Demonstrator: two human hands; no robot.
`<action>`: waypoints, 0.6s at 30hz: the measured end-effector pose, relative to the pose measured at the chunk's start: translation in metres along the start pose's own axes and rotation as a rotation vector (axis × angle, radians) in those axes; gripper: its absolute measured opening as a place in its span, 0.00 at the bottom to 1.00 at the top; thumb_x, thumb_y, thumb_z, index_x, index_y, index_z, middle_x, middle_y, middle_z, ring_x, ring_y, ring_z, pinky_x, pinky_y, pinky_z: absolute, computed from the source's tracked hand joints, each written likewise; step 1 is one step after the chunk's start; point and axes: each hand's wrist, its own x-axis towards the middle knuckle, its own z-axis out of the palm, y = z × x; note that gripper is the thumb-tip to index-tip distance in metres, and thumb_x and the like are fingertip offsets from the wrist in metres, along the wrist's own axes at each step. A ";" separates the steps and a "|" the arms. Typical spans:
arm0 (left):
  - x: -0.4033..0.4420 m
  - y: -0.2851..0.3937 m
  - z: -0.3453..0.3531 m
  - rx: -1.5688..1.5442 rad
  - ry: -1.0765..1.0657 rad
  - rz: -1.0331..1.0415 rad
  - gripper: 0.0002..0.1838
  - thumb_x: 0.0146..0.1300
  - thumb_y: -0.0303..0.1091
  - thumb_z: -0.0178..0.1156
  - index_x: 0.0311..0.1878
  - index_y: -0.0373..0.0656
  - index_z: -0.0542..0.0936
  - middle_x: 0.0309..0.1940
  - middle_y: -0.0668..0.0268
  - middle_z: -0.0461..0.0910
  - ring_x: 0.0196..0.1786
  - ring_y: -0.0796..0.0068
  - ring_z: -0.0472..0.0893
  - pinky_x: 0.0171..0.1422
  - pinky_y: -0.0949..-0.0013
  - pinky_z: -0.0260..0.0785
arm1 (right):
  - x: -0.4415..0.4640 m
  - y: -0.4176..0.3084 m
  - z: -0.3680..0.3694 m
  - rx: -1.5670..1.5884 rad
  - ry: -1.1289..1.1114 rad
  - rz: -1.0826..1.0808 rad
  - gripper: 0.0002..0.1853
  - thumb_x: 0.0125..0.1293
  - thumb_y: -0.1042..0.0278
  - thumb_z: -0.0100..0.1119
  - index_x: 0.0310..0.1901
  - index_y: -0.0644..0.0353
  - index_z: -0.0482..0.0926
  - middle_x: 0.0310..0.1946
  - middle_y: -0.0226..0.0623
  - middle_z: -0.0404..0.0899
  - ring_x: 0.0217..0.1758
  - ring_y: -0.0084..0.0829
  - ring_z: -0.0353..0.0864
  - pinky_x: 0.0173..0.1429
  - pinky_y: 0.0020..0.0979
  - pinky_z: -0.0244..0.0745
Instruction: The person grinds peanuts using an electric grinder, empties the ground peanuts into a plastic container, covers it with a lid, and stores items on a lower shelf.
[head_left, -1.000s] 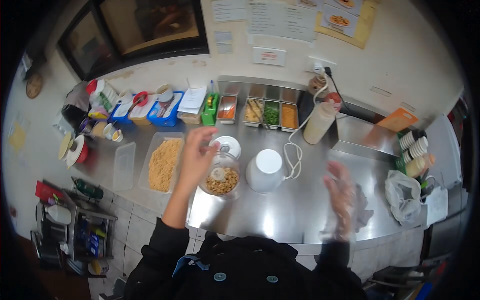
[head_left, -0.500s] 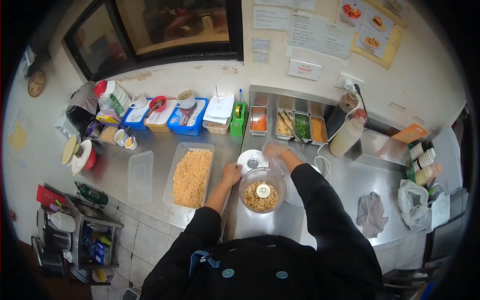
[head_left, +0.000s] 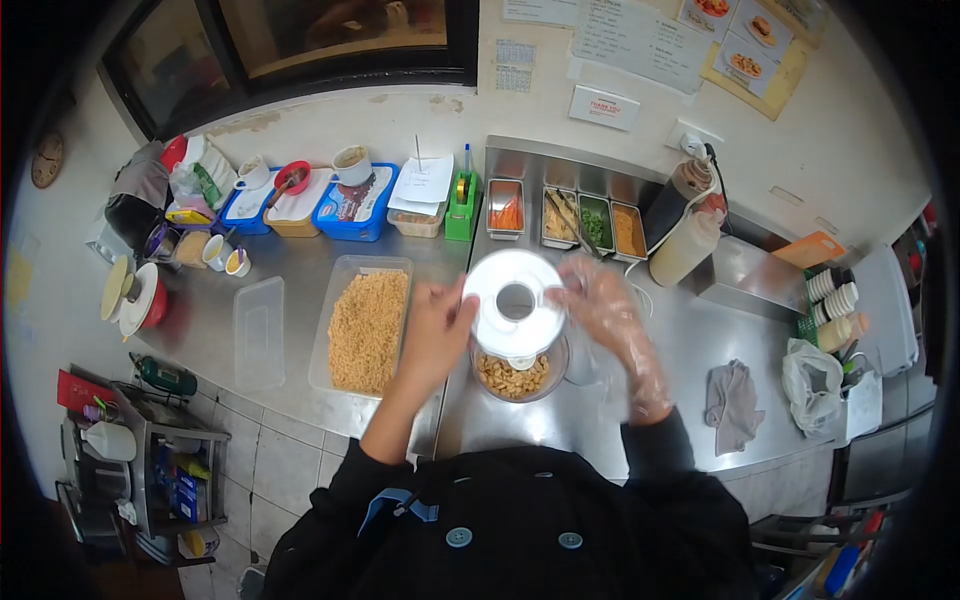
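Observation:
Between both hands, a round white lid (head_left: 518, 272) with a hole in its middle is held up over a clear food processor bowl (head_left: 562, 375). My left hand (head_left: 437, 322) grips the lid's left edge. My right hand (head_left: 606, 308), in a clear plastic glove, holds the right edge. Light brown nuts (head_left: 508, 377) lie in the bowl, which the lid partly covers from view. Left of the bowl is a clear plastic tub (head_left: 320, 352) full of chopped nuts (head_left: 366, 335).
A clear tub lid (head_left: 259, 335) lies farther left. Steel pans with carrots (head_left: 508, 212), green herbs (head_left: 594, 232) and brown powder (head_left: 628, 232) stand at the back. A squeeze bottle (head_left: 686, 250), a grey cloth (head_left: 734, 407) and a plastic bag (head_left: 811, 382) are to the right.
The white lid has been lifted from the counter behind the bowl to above it. My right hand has come round to its right edge, and the left hand has risen with it.

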 end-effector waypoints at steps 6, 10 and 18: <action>-0.049 -0.012 0.016 0.207 -0.089 -0.072 0.21 0.69 0.35 0.54 0.58 0.29 0.74 0.44 0.54 0.66 0.38 0.64 0.77 0.41 0.66 0.72 | -0.052 0.018 0.028 -0.044 0.015 0.081 0.13 0.55 0.67 0.68 0.33 0.66 0.75 0.27 0.45 0.76 0.29 0.41 0.75 0.36 0.38 0.70; -0.053 -0.016 0.023 0.333 -0.063 0.013 0.21 0.70 0.35 0.52 0.58 0.28 0.73 0.45 0.51 0.66 0.42 0.56 0.75 0.48 0.61 0.71 | -0.054 0.019 0.037 -0.116 0.096 -0.083 0.12 0.53 0.71 0.67 0.29 0.68 0.73 0.26 0.52 0.73 0.32 0.53 0.72 0.38 0.44 0.66; -0.052 -0.019 0.030 0.378 0.016 0.092 0.21 0.71 0.35 0.50 0.59 0.29 0.72 0.46 0.51 0.66 0.44 0.54 0.75 0.50 0.60 0.70 | -0.054 0.026 0.038 -0.084 0.097 -0.090 0.10 0.53 0.72 0.66 0.29 0.68 0.75 0.27 0.53 0.74 0.33 0.54 0.73 0.38 0.44 0.67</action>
